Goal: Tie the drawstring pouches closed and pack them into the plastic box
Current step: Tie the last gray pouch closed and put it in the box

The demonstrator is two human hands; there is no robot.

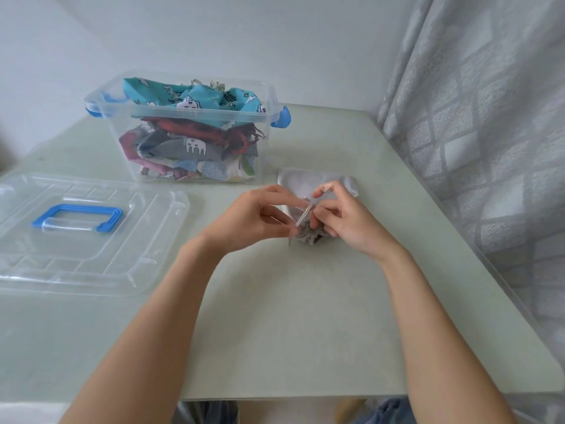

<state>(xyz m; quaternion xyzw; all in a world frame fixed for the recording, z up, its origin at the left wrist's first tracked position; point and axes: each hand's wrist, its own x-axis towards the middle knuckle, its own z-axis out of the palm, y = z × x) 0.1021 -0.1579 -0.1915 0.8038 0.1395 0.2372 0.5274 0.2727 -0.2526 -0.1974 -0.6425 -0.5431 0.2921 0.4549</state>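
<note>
The grey pouch [316, 185] lies flat on the table [290, 316], its long axis running away from the person: the gathered, wrinkled mouth points toward the person and the flat closed end points to the far side. The left hand [253, 218] pinches the thin grey string [302, 217] between thumb and fingertip, and the string stands up slanted from the mouth. The right hand [345, 218] has its grip on the same string higher up, fingers curled, with the lower fingers touching the bunched cloth at the mouth.

Beyond the left hand, well apart, stands the plastic box [189, 130] — clear, with blue clips at its ends — filled almost to the rim with pouches; a turquoise printed pouch [195, 99] lies on top, and red, grey and pink cloth shows through the wall. To the left of the left hand lies the clear lid [146, 240] with a blue handle [78, 217], flat on the table.

Right of the right hand the table edge runs diagonally along a grey patterned curtain [489, 133]. Near the person, in front of both hands, the smooth pale green surface is wide and bare up to the near edge.
</note>
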